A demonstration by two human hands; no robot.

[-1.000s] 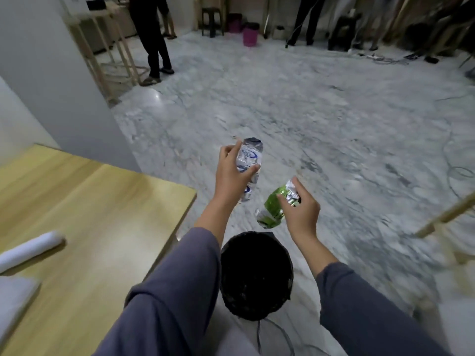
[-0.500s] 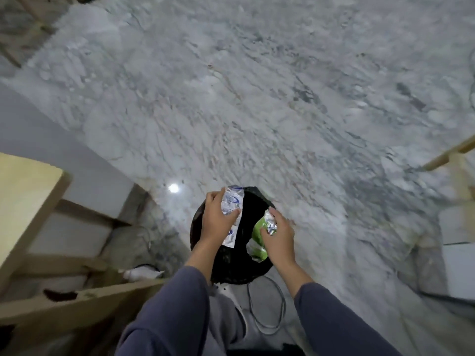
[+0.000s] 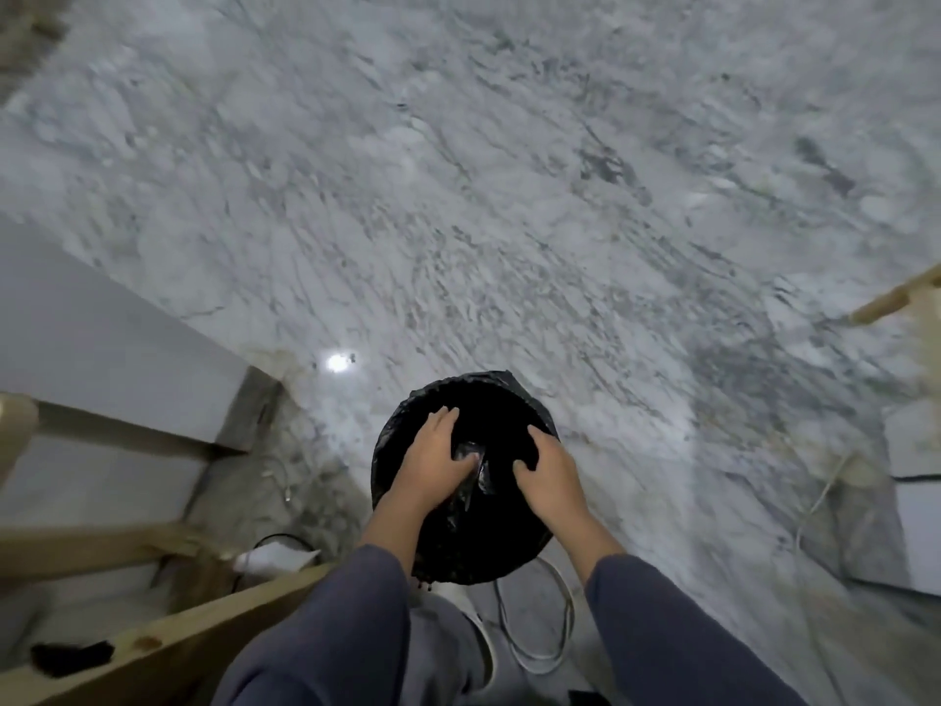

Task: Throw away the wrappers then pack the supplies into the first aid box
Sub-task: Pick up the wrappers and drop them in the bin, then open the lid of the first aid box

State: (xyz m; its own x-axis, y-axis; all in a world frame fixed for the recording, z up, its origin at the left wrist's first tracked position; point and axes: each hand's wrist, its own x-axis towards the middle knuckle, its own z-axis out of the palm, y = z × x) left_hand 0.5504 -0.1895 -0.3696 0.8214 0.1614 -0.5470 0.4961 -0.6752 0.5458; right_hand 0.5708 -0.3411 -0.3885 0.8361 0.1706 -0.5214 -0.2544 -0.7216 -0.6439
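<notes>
Two empty, spread hands, left hand (image 3: pixel 433 458) and right hand (image 3: pixel 550 468), hover over one black-lined bin (image 3: pixel 529 405); one crumpled wrapper (image 3: pixel 471 463) lies between them.

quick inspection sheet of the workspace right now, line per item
surface: grey-veined marble floor, blurred by camera motion
job's things: black-lined bin under both hands; a crinkled wrapper shows between them, inside the bin; first aid box and supplies not in view
clutter: small dark object on the wooden ledge at lower left
hands: left hand and right hand palm-down over the bin mouth, fingers spread, holding nothing visible
cables: white cable looped on the floor just behind the bin
surroundings: wooden frame at left, a wooden rail at right
</notes>
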